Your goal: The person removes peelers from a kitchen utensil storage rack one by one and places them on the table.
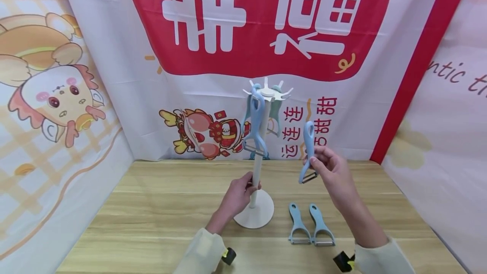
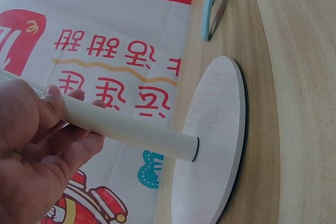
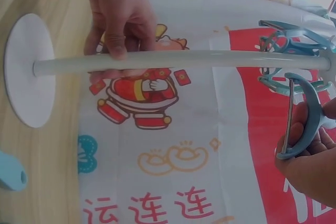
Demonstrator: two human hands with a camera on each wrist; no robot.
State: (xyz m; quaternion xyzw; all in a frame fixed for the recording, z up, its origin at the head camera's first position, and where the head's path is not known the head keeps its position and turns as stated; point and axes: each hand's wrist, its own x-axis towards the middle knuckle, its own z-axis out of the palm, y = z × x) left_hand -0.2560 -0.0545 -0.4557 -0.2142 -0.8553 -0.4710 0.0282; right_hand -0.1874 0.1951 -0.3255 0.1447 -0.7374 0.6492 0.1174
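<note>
My left hand (image 1: 236, 195) grips the white pole (image 1: 257, 174) of an upright rack, a little above its round base (image 1: 263, 218). In the left wrist view, thumb and fingers wrap the pole (image 2: 131, 137). To the right of the rack, my right hand (image 1: 336, 174) holds a light blue peeler (image 1: 309, 149) in the air, handle up and blade down. Its curved head (image 3: 314, 111) shows close to the pole in the right wrist view. From the hooked top (image 1: 267, 93) hang several peelers, a blue one (image 1: 257, 124) in front partly covering those behind.
Two more peelers, a left one (image 1: 296, 218) and a right one (image 1: 318, 219), lie side by side on the wooden table (image 1: 160, 215), right of the base. A printed cloth (image 1: 125, 54) stands behind the table and along both sides.
</note>
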